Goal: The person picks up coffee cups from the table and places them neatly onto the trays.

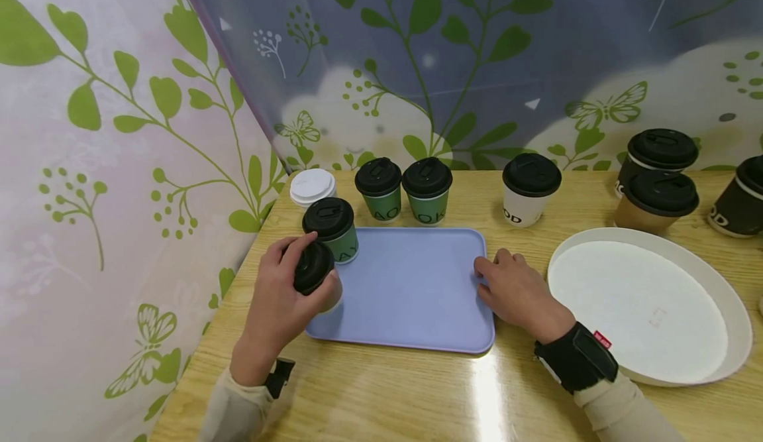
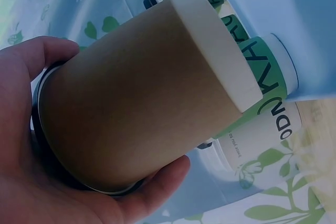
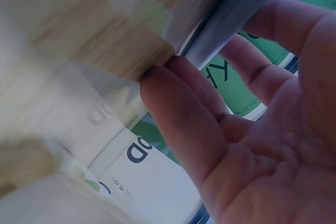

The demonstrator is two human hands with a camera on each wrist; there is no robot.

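In the head view, my left hand point(image 1: 286, 296) grips a brown paper cup point(image 2: 136, 98) by its black lid point(image 1: 312, 268), above the near-left corner of a lavender tray point(image 1: 411, 289). In the left wrist view, fingers and thumb wrap the cup's lid end. Right behind this cup stands a green cup with a black lid point(image 1: 330, 220), at the tray's left edge. My right hand point(image 1: 515, 289) holds the tray's right rim, fingers bent around the edge. Its fingertips are partly hidden by the rim in the right wrist view.
Behind the tray stand a white-lidded cup point(image 1: 312, 187), two green cups point(image 1: 381, 205) and a white cup with a black lid point(image 1: 524, 207). A round cream tray point(image 1: 638, 309) lies on the right. Beyond it are several black-lidded cups point(image 1: 652, 203). A patterned curtain point(image 1: 149, 164) borders the table.
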